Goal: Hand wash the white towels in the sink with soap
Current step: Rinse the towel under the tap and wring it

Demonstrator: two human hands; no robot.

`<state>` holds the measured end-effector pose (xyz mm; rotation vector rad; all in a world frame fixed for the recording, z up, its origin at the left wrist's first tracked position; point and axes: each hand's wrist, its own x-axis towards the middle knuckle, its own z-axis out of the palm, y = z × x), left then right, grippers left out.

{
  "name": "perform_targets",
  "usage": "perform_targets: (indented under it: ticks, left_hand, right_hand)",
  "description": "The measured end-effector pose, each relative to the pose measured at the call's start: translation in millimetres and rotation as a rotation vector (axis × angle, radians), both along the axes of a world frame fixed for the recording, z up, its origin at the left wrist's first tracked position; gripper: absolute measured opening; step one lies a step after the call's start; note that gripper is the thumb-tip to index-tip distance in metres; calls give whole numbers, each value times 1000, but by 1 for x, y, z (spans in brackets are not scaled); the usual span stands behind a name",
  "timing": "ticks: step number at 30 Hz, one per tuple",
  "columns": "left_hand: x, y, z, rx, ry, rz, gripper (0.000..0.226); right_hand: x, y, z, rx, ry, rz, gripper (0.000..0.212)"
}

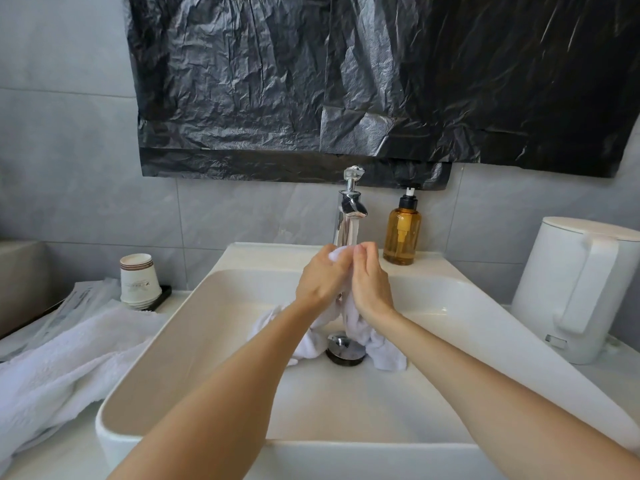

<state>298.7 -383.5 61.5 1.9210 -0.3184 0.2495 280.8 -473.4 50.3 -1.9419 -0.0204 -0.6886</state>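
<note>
Two white towels in total. One white towel (356,327) is in the sink (214,341): its top is bunched up between the person's hands, and the rest hangs down and pools around the one metal drain plug (345,348) at the bottom of the basin. The left hand (322,277) has its fingers curled round the wad. The right hand (370,282) presses in from the other side with the fingers bent over it, so both have a proper hold on it. They're right under the spout of the single chrome faucet (349,209), and water looks to be running onto the cloth.

The second towel (62,358) lies crumpled on the counter to the left, draped against the sink's outer wall.

One amber soap bottle (401,233) with a black pump stands on the far rim, just right of the faucet; can't tell how full it is. A stack of paper cups (138,282), upside down, sits far left. One white kettle (575,289) is on the right. Black plastic sheeting (346,81) covers the wall above.
</note>
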Motion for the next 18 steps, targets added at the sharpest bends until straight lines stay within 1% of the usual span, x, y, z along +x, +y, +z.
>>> perform_targets:
  ticks: [3,5,7,9,13,15,16,18]
  left_hand:
    - [-2,-2,0,132,-69,64,56]
    - [-5,-4,2,225,-111,98,46]
    - [-7,-4,4,286,-109,149,36]
    - [-7,-3,1,305,-81,178,36]
    - [-6,1,-6,464,-162,211,39]
    - [-6,2,-5,504,-229,237,41]
    - [-6,2,-3,497,-230,238,43]
    - [-5,5,0,420,-197,232,43]
  right_hand:
    - [2,-5,0,-56,52,-31,38]
    - [2,-9,2,-91,67,-34,45]
    - [3,-13,4,-176,98,-61,49]
    - [3,-16,7,-272,137,-82,53]
    - [-2,-19,6,-492,93,-107,57]
    - [-6,-21,5,-552,71,-63,52]
    - [-7,-23,6,-535,78,-8,46]
    - [-4,-27,6,-440,126,135,30]
